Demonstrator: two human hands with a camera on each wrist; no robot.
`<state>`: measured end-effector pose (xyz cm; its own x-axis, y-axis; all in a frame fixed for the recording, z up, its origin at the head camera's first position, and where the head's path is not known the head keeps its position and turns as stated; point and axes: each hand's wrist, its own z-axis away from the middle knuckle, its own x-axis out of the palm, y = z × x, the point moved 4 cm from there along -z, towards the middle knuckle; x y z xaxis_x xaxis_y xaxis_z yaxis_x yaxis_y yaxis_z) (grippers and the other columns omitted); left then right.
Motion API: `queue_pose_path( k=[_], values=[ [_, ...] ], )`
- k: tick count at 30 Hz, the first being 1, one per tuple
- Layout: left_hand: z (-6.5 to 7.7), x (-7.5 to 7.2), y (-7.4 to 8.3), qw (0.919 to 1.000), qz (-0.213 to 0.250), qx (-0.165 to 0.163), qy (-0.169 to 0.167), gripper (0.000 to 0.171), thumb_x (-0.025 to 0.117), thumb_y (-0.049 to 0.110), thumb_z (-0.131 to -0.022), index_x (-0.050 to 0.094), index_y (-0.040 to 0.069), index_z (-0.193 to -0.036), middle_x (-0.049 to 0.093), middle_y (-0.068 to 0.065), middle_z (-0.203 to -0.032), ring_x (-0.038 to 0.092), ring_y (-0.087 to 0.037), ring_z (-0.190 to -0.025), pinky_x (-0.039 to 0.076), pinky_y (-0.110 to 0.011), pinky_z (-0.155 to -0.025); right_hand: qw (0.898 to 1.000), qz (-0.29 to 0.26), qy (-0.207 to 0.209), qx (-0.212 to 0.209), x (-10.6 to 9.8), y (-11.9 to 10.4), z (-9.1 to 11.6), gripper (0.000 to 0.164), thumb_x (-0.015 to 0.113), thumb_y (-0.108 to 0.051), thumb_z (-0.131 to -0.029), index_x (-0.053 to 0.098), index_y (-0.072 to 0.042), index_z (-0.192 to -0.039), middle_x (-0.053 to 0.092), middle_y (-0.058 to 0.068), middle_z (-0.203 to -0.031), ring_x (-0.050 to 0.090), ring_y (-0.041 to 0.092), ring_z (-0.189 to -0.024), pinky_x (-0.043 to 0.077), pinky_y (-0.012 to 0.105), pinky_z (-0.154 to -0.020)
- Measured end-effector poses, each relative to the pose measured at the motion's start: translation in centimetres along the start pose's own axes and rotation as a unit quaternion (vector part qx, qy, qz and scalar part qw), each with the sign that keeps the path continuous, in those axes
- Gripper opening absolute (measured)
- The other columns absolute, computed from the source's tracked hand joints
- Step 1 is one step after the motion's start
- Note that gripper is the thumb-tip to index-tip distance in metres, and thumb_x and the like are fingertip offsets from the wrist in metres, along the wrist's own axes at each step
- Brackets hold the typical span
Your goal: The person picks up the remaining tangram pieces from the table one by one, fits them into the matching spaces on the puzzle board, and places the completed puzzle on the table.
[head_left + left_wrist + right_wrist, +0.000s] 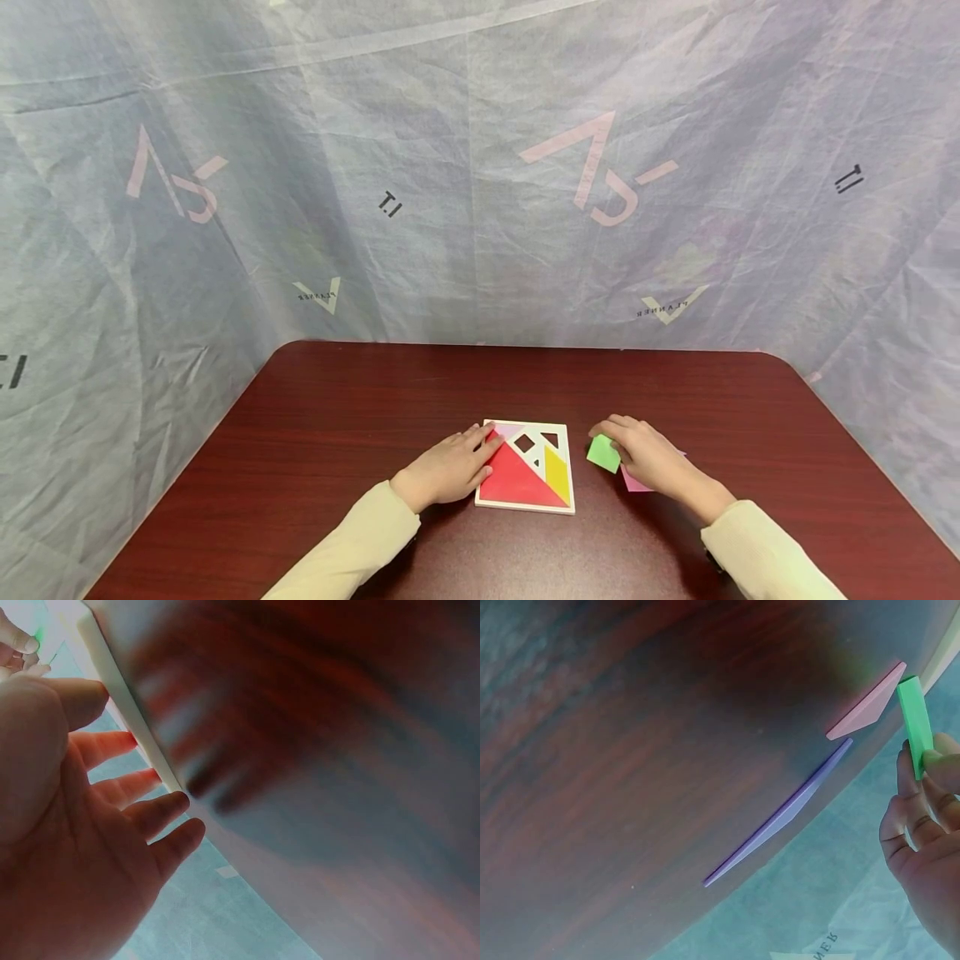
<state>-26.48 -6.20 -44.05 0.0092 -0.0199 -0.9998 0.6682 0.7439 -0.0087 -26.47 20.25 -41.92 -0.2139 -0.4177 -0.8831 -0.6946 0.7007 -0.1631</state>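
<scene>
1. Across the head view, I see the right hand (652, 457) pinching the green piece (602, 457); the board (538, 448) lies near, at nine o'clock from it, a gap I judge decisive.
2. On the left wrist view, the left hand (79, 825) grips nothing, fingers extended at the board's edge, farther from the green piece.
3. From the right wrist view, the green piece's long edge runs twelve to six; the pink piece (870, 709) sits at ten o'clock, the purple piece (784, 814) at eight.
</scene>
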Motion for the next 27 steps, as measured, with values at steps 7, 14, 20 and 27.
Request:
queue_pose_path(
  k=[7, 14, 20, 27],
  values=[
    [-0.14, 0.21, -0.10, 1.0000, -0.003, -0.002, 0.002, 0.047, 0.042, 0.030, -0.096, 0.039, 0.013, -0.139, 0.035, -0.012, -0.145, 0.038, -0.028, -0.132, 0.036, -0.039, -0.105, 1.000, -0.017, 0.010, -0.003, -0.21, -0.10, -0.18, 0.039, 0.058, 0.019, -0.068, 0.065, -0.008, -0.095, 0.063, 0.000, -0.086, 0.040, 0.002, -0.061, 0.036, 0.015, -0.055],
    [-0.11, 0.20, -0.10, 1.0000, -0.003, -0.003, 0.001, 0.047, 0.042, 0.030, -0.096, 0.039, 0.013, -0.139, 0.035, -0.012, -0.145, 0.038, -0.028, -0.132, 0.036, -0.039, -0.105, 1.000, -0.016, 0.013, -0.001, -0.18, -0.12, -0.37, 0.038, 0.059, 0.019, -0.069, 0.065, -0.008, -0.096, 0.063, 0.000, -0.087, 0.041, 0.003, -0.062, 0.037, 0.016, -0.056],
    [-0.12, 0.16, -0.09, 1.0000, -0.005, -0.005, -0.001, 0.047, 0.042, 0.030, -0.096, 0.038, 0.014, -0.140, 0.035, -0.011, -0.146, 0.037, -0.028, -0.132, 0.036, -0.039, -0.106, 1.000, -0.027, 0.009, 0.008, -0.12, -0.13, -0.56, 0.039, 0.058, 0.019, -0.071, 0.064, -0.009, -0.098, 0.063, 0.001, -0.090, 0.043, 0.005, -0.065, 0.038, 0.017, -0.058],
    [-0.13, 0.17, -0.13, 1.0000, -0.006, -0.006, -0.003, 0.047, 0.042, 0.030, -0.096, 0.038, 0.014, -0.140, 0.035, -0.011, -0.146, 0.037, -0.028, -0.132, 0.035, -0.039, -0.106, 0.999, -0.048, 0.022, 0.001, -0.08, -0.41, -0.90, 0.040, 0.055, 0.020, -0.071, 0.064, -0.008, -0.099, 0.063, 0.002, -0.091, 0.048, 0.008, -0.070, 0.040, 0.017, -0.060]
  ],
)
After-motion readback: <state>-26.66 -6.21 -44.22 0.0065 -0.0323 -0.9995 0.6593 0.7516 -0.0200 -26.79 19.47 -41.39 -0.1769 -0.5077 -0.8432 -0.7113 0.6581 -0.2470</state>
